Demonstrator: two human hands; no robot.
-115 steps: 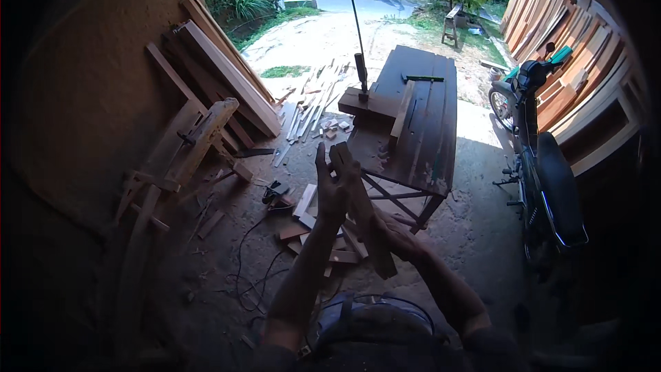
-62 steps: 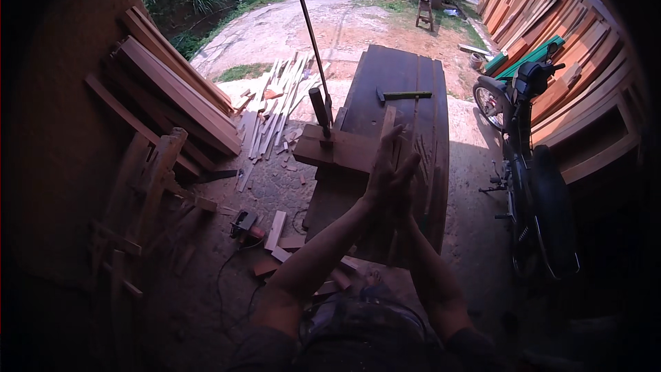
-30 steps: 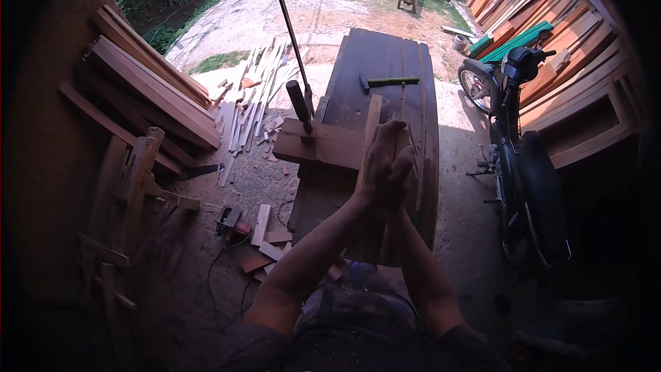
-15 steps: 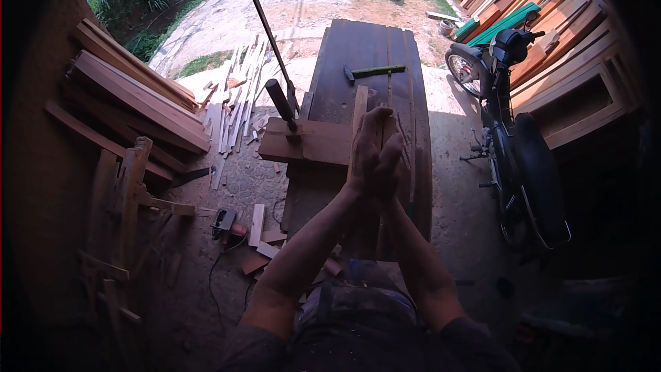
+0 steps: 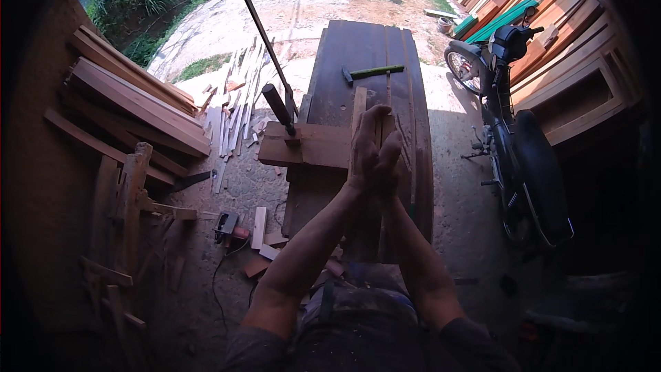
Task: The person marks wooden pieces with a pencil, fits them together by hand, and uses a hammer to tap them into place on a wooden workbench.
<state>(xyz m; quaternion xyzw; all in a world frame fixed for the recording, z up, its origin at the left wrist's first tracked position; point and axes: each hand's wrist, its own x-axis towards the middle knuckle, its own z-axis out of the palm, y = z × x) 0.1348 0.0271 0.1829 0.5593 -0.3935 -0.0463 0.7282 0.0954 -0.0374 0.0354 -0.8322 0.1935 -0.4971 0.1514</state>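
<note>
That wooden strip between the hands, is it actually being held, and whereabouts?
Yes. The left hand and right hand press flat against the wooden strip, palms facing, near its lower part. Its upper end sticks out above the fingertips, over the workbench.

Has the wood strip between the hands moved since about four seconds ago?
Yes. The wood strip, pressed between both hands, has come from beside the dark workbench to over it.

A dark brown workbench (image 5: 372,48) bears a green-handled hammer (image 5: 375,71); orange-brown planks (image 5: 551,21) flank a black motorbike (image 5: 523,151).
</note>
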